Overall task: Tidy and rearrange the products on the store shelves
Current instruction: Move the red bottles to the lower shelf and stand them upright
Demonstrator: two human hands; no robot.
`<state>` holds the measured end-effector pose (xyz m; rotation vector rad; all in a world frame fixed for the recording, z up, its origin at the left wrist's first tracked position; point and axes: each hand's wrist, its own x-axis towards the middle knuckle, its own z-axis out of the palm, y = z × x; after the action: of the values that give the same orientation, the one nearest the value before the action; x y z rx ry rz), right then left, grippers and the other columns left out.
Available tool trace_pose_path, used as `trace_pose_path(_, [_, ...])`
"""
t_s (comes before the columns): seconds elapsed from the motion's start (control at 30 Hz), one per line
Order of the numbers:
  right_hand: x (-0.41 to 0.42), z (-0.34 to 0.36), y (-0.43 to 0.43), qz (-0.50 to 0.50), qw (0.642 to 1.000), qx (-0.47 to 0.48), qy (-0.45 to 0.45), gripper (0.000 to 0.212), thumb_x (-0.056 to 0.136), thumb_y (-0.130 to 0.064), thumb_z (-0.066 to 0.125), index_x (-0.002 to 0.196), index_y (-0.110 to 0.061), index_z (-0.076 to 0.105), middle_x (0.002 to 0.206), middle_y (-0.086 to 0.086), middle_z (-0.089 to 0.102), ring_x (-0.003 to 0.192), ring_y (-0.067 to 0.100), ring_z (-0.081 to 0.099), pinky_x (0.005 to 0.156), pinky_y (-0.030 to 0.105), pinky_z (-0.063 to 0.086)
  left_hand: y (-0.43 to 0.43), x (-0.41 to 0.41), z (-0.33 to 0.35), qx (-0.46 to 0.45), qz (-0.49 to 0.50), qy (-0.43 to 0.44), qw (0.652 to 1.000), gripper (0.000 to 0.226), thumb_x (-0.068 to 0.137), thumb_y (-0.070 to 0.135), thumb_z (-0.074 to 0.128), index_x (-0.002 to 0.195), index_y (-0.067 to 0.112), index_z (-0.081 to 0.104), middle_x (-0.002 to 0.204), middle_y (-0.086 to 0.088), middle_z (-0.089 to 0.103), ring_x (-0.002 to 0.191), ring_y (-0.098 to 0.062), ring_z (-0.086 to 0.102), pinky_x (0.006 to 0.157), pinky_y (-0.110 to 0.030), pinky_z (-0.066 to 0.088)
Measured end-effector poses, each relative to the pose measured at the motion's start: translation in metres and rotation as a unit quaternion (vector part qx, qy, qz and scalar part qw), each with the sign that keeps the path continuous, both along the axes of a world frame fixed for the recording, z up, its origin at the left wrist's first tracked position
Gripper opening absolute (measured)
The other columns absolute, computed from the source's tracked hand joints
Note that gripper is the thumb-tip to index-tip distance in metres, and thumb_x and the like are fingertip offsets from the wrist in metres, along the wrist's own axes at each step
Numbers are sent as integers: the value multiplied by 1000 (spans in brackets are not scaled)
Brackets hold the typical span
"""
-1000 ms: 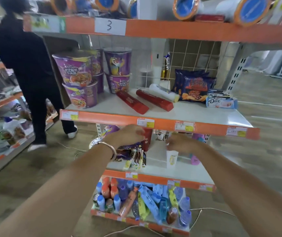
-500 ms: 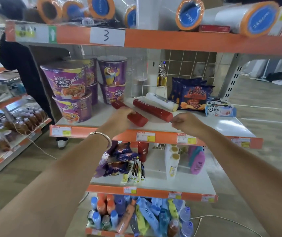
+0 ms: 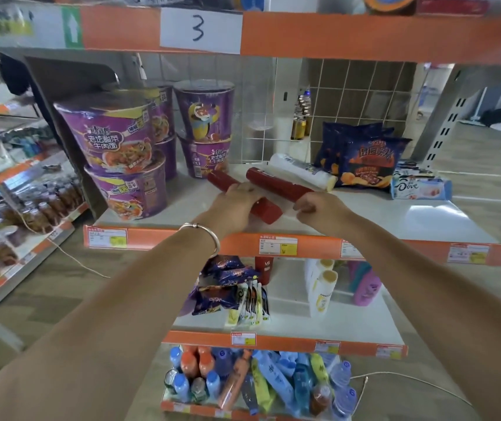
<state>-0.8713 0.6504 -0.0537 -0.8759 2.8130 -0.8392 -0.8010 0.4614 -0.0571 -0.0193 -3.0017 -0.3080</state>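
The shelf (image 3: pixel 425 220) is white with an orange front strip. On it lie dark red boxes (image 3: pixel 276 185), purple noodle tubs (image 3: pixel 112 138) with yellow lettering, a white roll (image 3: pixel 301 171), dark blue crisp bags (image 3: pixel 370 165) printed orange, and a pale blue soap box (image 3: pixel 419 188).

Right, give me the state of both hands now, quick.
Left hand: gripping the nearer red box.
Right hand: curled at the near end of the farther red box; grip cannot be told.

— Where are the arms?
— Both stretch forward, side by side.
— And the hands?
— Left hand (image 3: pixel 238 205) lies palm down, fingers curled over a red box (image 3: pixel 269 211). Right hand (image 3: pixel 319 206) has curled fingers; its grip is unclear.
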Motion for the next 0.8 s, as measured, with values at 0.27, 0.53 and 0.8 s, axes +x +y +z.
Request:
trace_pose_path(0.27, [5, -24, 1, -28, 998, -30, 49, 31, 82, -6, 55, 112, -13, 62, 109, 6, 61, 89, 13, 51, 77, 22, 38, 4, -5, -8, -109, 26, 36, 993, 64, 79, 29, 67, 137, 21, 39, 141, -4, 43, 128, -29, 41, 104, -42, 35])
trace_pose_path(0.53, [-7, -17, 22, -94, 991, -81, 42, 42, 80, -4, 56, 121, -12, 55, 115, 9, 57, 86, 17, 51, 74, 23, 37, 10, -1, -13, -110, 53, 39, 992, 70, 83, 33, 63, 144, 18, 31, 149, -4, 36, 137, -25, 32, 112, -38, 26])
trace_pose_path(0.8, [-13, -20, 19, -126, 991, 41, 2, 73, 81, -33, 65, 142, -24, 26, 145, 7, 31, 131, 34, 30, 101, 46, 32, 14, 4, -13, -154, 69, 46, 985, 58, 92, 21, 49, 146, 26, 26, 153, 4, 30, 137, -23, 28, 118, -48, 11])
